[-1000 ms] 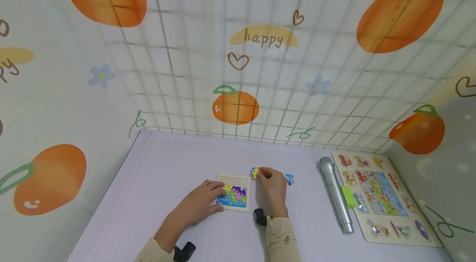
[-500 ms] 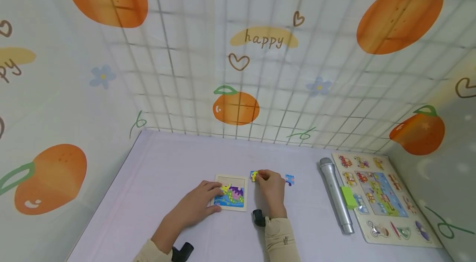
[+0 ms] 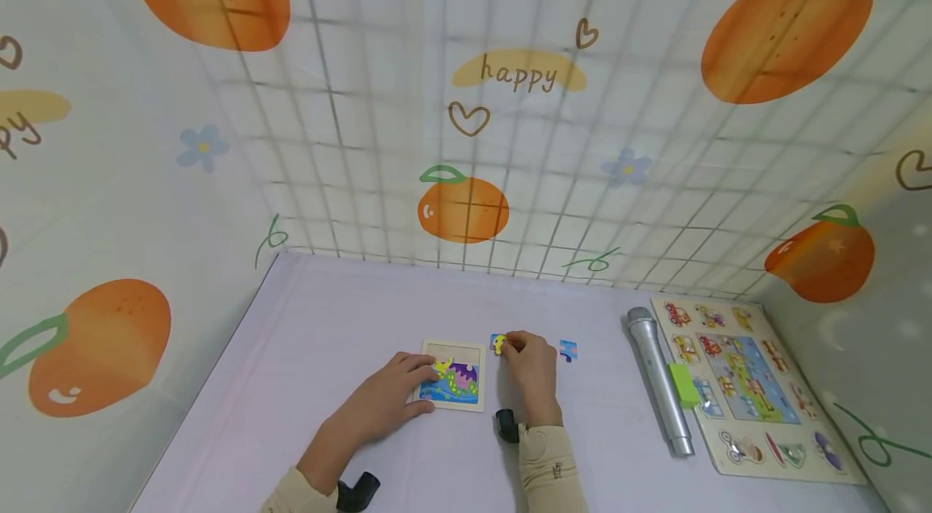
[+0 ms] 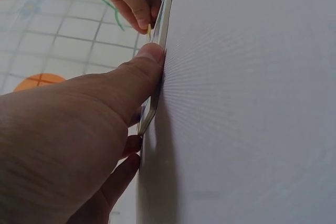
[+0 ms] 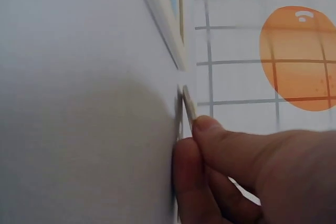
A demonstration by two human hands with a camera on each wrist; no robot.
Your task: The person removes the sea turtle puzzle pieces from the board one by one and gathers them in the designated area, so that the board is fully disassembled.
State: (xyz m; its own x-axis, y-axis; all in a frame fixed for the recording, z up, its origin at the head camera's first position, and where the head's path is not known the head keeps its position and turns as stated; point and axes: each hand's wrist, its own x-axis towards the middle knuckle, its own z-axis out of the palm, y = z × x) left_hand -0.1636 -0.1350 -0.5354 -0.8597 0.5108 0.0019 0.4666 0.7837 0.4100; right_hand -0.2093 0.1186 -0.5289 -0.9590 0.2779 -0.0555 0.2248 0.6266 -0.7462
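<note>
A small square jigsaw board (image 3: 481, 383) with a pale wooden rim lies on the table, its lower part filled with a colourful sea-like picture. My left hand (image 3: 386, 396) rests at its left side, with fingertips over the picture and the thumb at the near left corner. In the left wrist view, the thumb (image 4: 149, 53) touches the board's edge. Right of the board, my right hand (image 3: 533, 374) pinches a blue and yellow puzzle piece (image 3: 498, 344) between thumb and fingers. The right wrist view shows this piece (image 5: 189, 106) edge-on, tilted, close to the table.
Another blue and pink puzzle piece (image 3: 568, 349) lies just right of my right hand. Farther right are a silver microphone (image 3: 658, 383), a lime-green block (image 3: 682, 385) and a large vehicle puzzle board (image 3: 750, 383). A fruit-printed curtain (image 3: 364, 133) stands behind the table.
The board has shifted slightly left together with my left hand. My right hand and its puzzle piece have moved slightly down and left, then stay nearly still.
</note>
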